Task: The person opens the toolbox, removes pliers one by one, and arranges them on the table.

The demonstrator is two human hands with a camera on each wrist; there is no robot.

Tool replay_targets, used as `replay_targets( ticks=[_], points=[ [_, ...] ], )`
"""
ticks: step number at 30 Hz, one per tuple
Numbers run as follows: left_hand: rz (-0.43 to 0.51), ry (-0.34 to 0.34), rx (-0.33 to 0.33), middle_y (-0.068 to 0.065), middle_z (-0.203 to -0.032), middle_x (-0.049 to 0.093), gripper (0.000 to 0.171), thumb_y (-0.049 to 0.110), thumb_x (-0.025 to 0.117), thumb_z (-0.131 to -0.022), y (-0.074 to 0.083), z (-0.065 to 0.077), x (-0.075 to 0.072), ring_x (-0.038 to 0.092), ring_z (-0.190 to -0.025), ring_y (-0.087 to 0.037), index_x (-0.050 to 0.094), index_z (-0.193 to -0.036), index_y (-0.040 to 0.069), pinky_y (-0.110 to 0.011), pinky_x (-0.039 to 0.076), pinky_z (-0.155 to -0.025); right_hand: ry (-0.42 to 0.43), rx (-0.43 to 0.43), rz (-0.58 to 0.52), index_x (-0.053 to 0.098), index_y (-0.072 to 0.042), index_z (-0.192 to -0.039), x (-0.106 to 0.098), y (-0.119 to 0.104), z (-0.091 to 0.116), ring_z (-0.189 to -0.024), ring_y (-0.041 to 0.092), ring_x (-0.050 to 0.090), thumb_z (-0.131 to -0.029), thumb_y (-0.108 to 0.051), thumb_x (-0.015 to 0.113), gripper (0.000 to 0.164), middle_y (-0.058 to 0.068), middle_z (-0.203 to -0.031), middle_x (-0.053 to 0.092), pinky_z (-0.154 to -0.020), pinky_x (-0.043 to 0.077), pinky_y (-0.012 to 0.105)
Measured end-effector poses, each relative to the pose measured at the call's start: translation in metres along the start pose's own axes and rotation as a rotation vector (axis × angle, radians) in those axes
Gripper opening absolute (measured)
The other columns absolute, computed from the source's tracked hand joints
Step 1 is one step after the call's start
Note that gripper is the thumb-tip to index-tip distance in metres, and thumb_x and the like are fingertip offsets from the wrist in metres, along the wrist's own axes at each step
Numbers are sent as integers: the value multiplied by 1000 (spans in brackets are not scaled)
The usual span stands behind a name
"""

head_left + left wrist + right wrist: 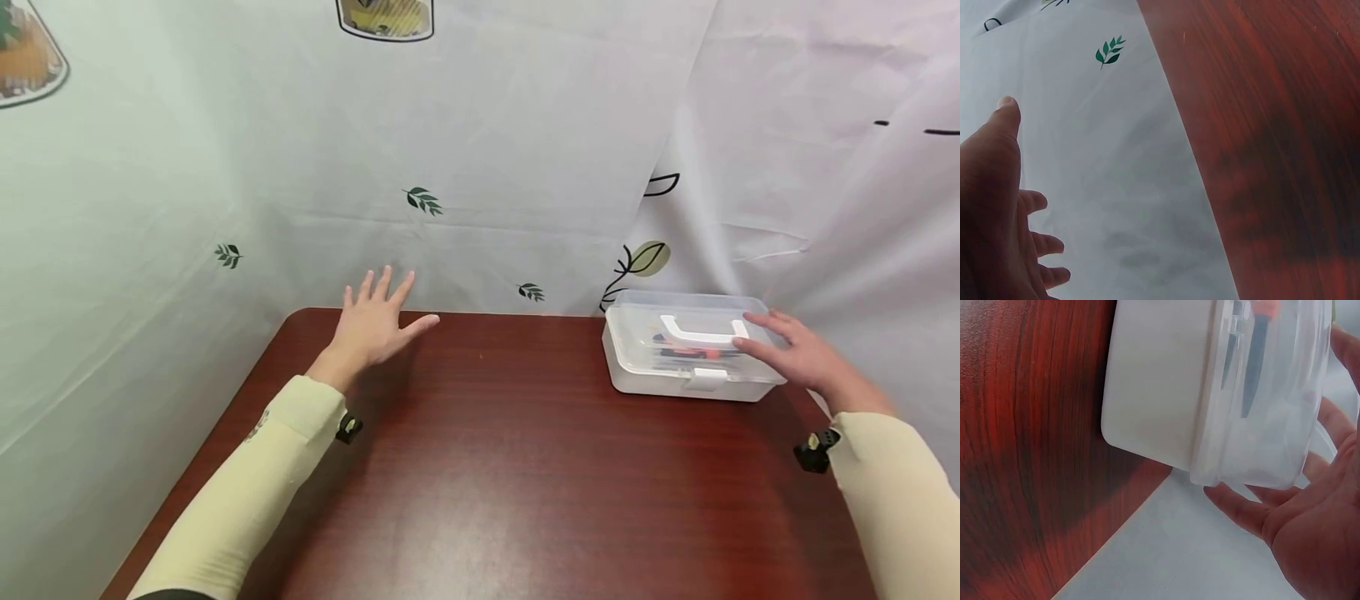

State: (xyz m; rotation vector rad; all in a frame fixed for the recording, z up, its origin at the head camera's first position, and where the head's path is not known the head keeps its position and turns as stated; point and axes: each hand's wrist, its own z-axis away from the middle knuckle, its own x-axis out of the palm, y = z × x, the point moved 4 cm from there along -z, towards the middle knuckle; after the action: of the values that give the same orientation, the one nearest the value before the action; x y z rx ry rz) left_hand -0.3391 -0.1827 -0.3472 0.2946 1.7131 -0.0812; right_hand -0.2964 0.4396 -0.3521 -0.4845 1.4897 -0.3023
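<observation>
A white storage box [622,367] with a clear lid, a white handle [701,337] and a front latch [707,380] stands at the back right of the table. Dark and red items show dimly through its lid. My right hand [798,354] is at the box's right end, fingers spread over the lid; in the right wrist view the fingers [1235,509] reach around that end. Whether they press on it I cannot tell. My left hand [371,329] is held up near the table's back left, its fingers spread and holding nothing.
The dark red wooden table [480,467] meets a white cloth curtain [480,150] printed with leaves along its back edge. More cloth hangs at the left and right sides. A small black camera sits on each wrist.
</observation>
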Motion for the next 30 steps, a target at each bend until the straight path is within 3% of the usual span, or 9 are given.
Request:
replay_targets(
  ticks=[8, 13, 17, 24, 30],
  points=[
    [87, 27, 87, -15, -170, 18, 99, 83, 42, -93, 17, 1, 9, 17, -154, -42, 20, -167, 22, -61, 17, -121, 6, 4, -17, 38, 0, -157, 11, -6, 2, -144, 66, 7, -103, -46, 60, 74, 35, -165, 1, -102, 19, 81],
    [125, 72, 125, -13, -165, 31, 95, 77, 53, -92, 28, 1, 10, 34, -147, -40, 31, -164, 19, -61, 34, -113, 22, -45, -22, 44, -1, -154, 16, -16, 3, -143, 66, 13, -101, -43, 64, 70, 35, -165, 7, -103, 22, 80],
    [136, 99, 150, -11, -159, 40, 91, 73, 58, -92, 33, 1, 9, 42, -142, -38, 37, -161, 17, -61, 41, -107, 8, -66, -35, 45, -3, -154, 22, -26, 4, -143, 65, 14, -100, -43, 66, 70, 32, -166, 7, -103, 23, 79],
    [157, 84, 170, -9, -158, 41, 88, 74, 59, -92, 41, 1, 12, 42, -142, -34, 38, -161, 24, -61, 47, -99, 6, -109, -33, 49, -8, -154, 32, -44, 4, -145, 61, 16, -98, -43, 69, 68, 27, -168, 11, -104, 24, 77],
    [179, 113, 211, -9, -157, 42, 88, 74, 62, -90, 52, 2, 10, 45, -139, -34, 39, -161, 27, -62, 50, -93, 42, -193, -54, 55, -8, -149, 41, -63, 5, -146, 55, 22, -98, -36, 72, 60, 28, -165, 20, -103, 31, 73]
  ],
)
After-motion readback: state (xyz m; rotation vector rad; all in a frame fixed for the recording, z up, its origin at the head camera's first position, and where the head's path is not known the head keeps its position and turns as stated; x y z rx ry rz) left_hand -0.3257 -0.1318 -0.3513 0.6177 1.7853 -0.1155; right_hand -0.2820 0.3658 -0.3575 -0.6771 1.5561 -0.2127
